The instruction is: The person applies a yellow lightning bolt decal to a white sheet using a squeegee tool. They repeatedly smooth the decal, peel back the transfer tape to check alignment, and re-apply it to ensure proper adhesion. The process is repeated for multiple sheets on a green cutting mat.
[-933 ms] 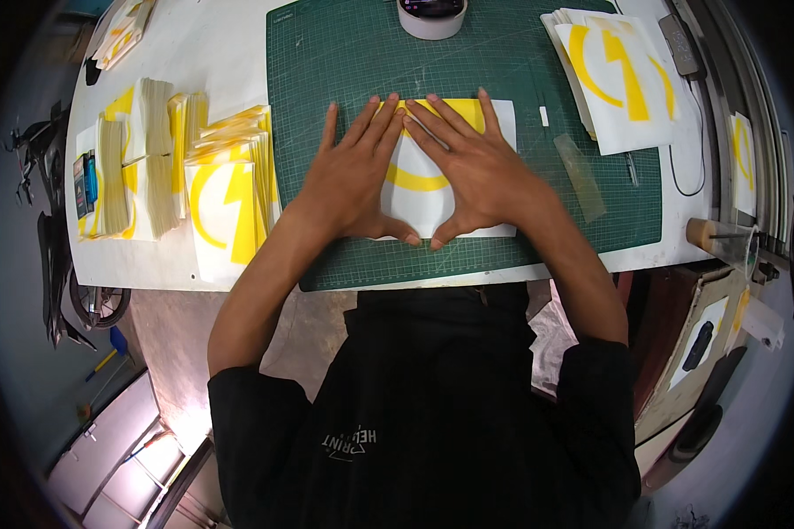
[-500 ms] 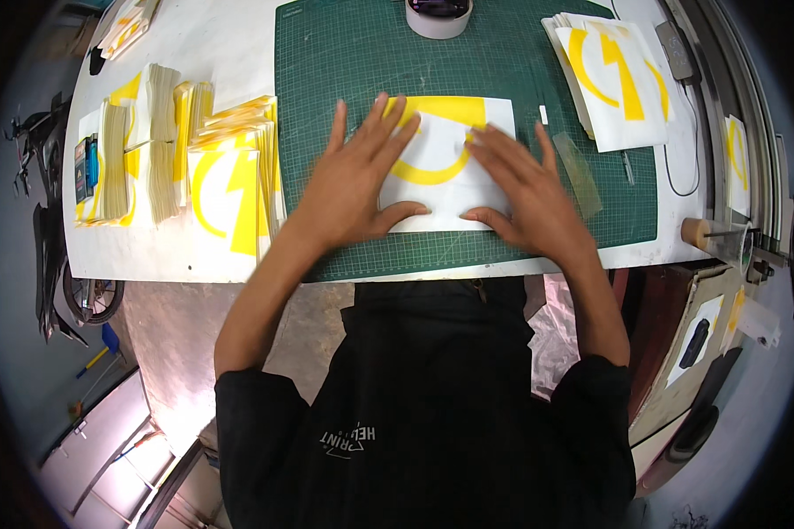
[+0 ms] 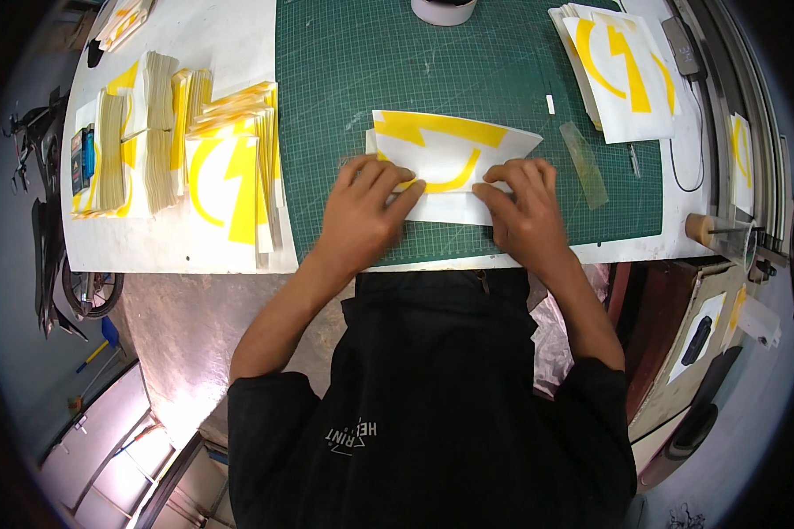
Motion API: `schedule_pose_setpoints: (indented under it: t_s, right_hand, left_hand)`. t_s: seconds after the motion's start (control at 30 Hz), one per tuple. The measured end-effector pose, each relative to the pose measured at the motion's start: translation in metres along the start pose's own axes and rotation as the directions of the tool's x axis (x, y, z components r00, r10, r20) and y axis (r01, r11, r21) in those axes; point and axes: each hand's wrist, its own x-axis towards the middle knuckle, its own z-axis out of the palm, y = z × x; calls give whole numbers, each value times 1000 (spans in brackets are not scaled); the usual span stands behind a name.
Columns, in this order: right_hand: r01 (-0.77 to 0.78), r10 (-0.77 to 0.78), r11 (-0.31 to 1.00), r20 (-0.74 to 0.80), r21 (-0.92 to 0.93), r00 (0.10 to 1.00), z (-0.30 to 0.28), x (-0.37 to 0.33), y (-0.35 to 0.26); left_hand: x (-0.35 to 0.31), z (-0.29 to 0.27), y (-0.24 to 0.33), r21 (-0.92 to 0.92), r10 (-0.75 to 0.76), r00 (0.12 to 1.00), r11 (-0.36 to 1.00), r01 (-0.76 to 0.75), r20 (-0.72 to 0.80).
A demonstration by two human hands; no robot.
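Note:
A white paper sheet with yellow shapes (image 3: 450, 150) is between my hands on the green cutting mat (image 3: 397, 70). Its upper layer is bent up from the mat, and a lower white layer shows along the near side. My left hand (image 3: 366, 203) pinches the bent layer's near edge at the left, thumb and fingers together. At the right, my right hand (image 3: 525, 203) pinches that same edge the same way. Curled fingers hide both corners of the edge.
Stacks of folded yellow-and-white sheets (image 3: 225, 185) stand at the left of the table. More printed sheets (image 3: 622, 75) lie at the back right, near a cutter pen (image 3: 633, 160) and a clear strip (image 3: 584, 166). A tape roll (image 3: 444, 11) sits at the far edge.
My hands went from lying spread on the flat sheet to pinching its edge. The sheet's upper layer is now lifted and bent, where it lay flat before.

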Motion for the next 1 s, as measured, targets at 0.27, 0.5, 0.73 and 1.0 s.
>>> schedule_pose_setpoints:
  t_s: [0.27,0.5,0.73,1.0]
  right_hand:
    - [14,-11,997,-38,75,999,10,-39,-35]
    - [-3,3,995,-3,98,1000,10,-44,-36]
    - [-5,6,995,-4,97,1000,11,-46,-34]
    - [-28,28,999,-5,25,1000,8,-47,-35]
  left_hand:
    - [-34,4,30,-25,-31,999,999,30,-21]
    - [-43,6,37,-8,-59,998,998,59,9]
    - [-46,9,37,-28,-75,997,997,76,21]
    - [-48,0,47,109,-128,987,987,117,98]
